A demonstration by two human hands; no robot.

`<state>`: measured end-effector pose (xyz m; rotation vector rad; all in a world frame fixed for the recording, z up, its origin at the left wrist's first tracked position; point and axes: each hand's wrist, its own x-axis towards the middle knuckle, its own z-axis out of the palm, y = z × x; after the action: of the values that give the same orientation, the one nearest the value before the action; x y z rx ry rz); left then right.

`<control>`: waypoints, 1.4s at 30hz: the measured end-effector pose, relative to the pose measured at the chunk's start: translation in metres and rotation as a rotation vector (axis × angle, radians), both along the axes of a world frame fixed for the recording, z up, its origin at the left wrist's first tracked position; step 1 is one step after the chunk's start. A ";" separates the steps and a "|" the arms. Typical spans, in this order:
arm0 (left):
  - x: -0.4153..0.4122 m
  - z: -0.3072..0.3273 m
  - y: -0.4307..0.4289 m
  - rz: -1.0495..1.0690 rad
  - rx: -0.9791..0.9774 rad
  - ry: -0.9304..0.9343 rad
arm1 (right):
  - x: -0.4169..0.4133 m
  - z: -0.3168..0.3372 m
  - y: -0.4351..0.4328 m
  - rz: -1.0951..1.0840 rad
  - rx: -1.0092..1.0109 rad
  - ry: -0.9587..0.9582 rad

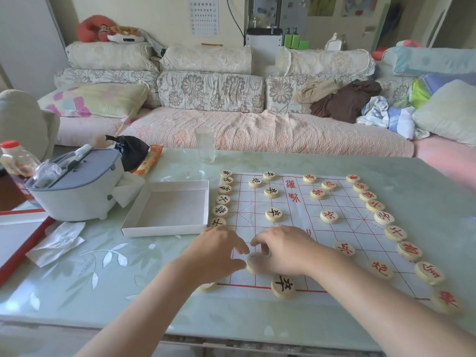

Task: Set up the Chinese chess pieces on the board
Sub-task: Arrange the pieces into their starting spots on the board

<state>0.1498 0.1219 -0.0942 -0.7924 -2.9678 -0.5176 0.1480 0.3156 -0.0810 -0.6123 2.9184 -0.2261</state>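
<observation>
The paper board (296, 220) with red grid lines lies flat on the pale green desk (417, 184), and both hands meet over its near left part. The right hand (286, 251) has finger and thumb curled down onto a blurred round piece (253, 262), pinching it on the board. The left hand (216, 253) lies just beside that piece with loosely bent fingers, their tips at its left edge; it is unclear whether it grips. A column of black-lettered pieces (223, 199) runs along the board's left edge, and a column of red-lettered pieces (383, 218) runs along its right edge. Black soldiers (273, 215) stand apart in the left half, one of them just beside the right wrist at the near edge, while red soldiers (329, 216) stand in the right half. An open white box (167, 210) sits just left of the board, and a clear glass (205, 144) stands beyond it.
</observation>
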 end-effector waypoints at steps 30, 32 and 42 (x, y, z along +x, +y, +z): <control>-0.007 -0.017 0.010 -0.035 -0.041 0.043 | 0.001 0.002 -0.001 -0.064 0.043 -0.074; -0.008 -0.011 0.002 -0.011 -0.001 0.052 | 0.000 0.006 -0.003 -0.069 0.024 -0.064; 0.022 -0.002 -0.069 0.190 0.069 -0.074 | 0.019 0.006 -0.058 0.121 -0.132 -0.082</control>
<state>0.1718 0.0530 -0.0962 -0.4895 -3.0304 -0.6463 0.1670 0.2576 -0.0754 -0.7778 2.7924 -0.4215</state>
